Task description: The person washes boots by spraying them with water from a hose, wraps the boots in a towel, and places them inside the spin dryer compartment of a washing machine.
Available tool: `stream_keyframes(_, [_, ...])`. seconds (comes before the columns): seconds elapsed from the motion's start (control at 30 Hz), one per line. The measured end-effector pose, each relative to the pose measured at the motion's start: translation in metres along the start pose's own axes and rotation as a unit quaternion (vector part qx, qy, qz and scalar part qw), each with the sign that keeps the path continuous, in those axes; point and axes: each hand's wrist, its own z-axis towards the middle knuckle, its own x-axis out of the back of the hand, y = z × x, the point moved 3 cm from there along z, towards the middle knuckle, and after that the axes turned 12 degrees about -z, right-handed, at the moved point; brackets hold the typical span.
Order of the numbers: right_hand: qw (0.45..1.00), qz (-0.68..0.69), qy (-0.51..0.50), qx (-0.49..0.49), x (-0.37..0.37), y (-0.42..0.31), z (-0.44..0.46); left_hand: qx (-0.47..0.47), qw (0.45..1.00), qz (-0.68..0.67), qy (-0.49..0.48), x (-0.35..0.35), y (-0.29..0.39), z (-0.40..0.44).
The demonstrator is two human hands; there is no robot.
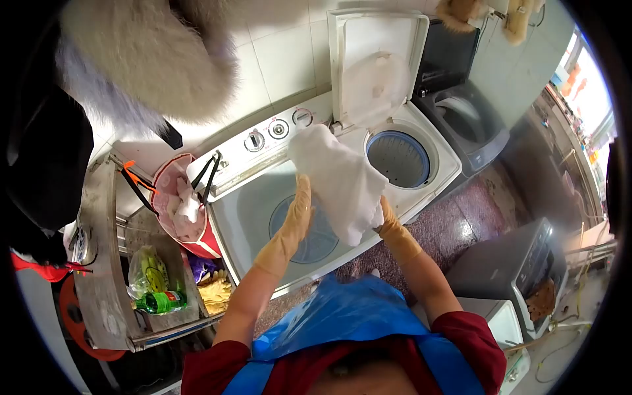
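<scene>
A crumpled white cloth (339,181) is held up over a twin-tub washing machine (230,230). My left hand (299,209), in a tan rubber glove, presses against the cloth's left side with its fingers pointing up; some fingertips are hidden by the fabric. At the lower right edge, my right hand (390,220), gloved alike, is closed on the cloth, its fingers partly behind it. Below the cloth lies the open wash tub with a round ribbed disc (289,227) at its bottom. The spin tub (395,158) is uncovered, its lid (378,66) standing upright behind.
Left of the machine stands a red-and-white bag (174,210) with pale fabric inside. A wooden shelf holds a green bottle (161,301) and yellow gloves (214,289). Fur pieces (151,52) hang at upper left. Other grey machines (500,263) stand at the right.
</scene>
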Motion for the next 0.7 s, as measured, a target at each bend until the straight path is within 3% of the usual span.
stream_keyframes(0.07, [1.0, -0.02, -0.002, -0.008, -0.013, -0.02, 0.0, 0.085, 0.994, -0.018, -0.061, 0.009, -0.015, 0.014])
stream_keyframes(0.13, [0.997, -0.069, 0.004, -0.041, -0.019, -0.031, -0.006, 0.159, 0.949, -0.254, -0.097, 0.015, -0.033, 0.019])
stream_keyframes(0.23, [0.994, -0.089, -0.002, -0.064, -0.019, -0.042, -0.01, 0.136, 0.978, -0.14, -0.074, 0.049, -0.052, 0.035])
stream_keyframes(0.3, [0.994, -0.083, -0.034, -0.06, -0.012, -0.05, -0.008, 0.088, 0.98, 0.012, -0.179, 0.085, -0.075, 0.044])
stream_keyframes(0.4, [0.989, -0.071, -0.122, -0.042, 0.021, -0.057, 0.0, 0.172, 0.971, -0.12, -0.116, 0.049, -0.055, 0.024])
stream_keyframes(0.53, [0.955, -0.081, -0.286, 0.009, 0.099, -0.045, 0.018, 0.147, 0.981, -0.12, -0.052, 0.013, -0.071, 0.033])
stream_keyframes(0.63, [0.919, -0.224, -0.283, 0.161, 0.164, -0.007, 0.026, 0.104, 0.986, -0.109, -0.074, -0.022, -0.076, 0.05])
stream_keyframes(0.67, [0.92, -0.216, -0.283, 0.163, 0.181, -0.014, 0.032, 0.12, 0.984, -0.099, -0.086, -0.029, -0.083, 0.058])
stream_keyframes(0.7, [0.967, -0.037, -0.229, -0.103, 0.204, -0.012, 0.039, 0.137, 0.981, -0.092, -0.1, -0.035, -0.089, 0.065])
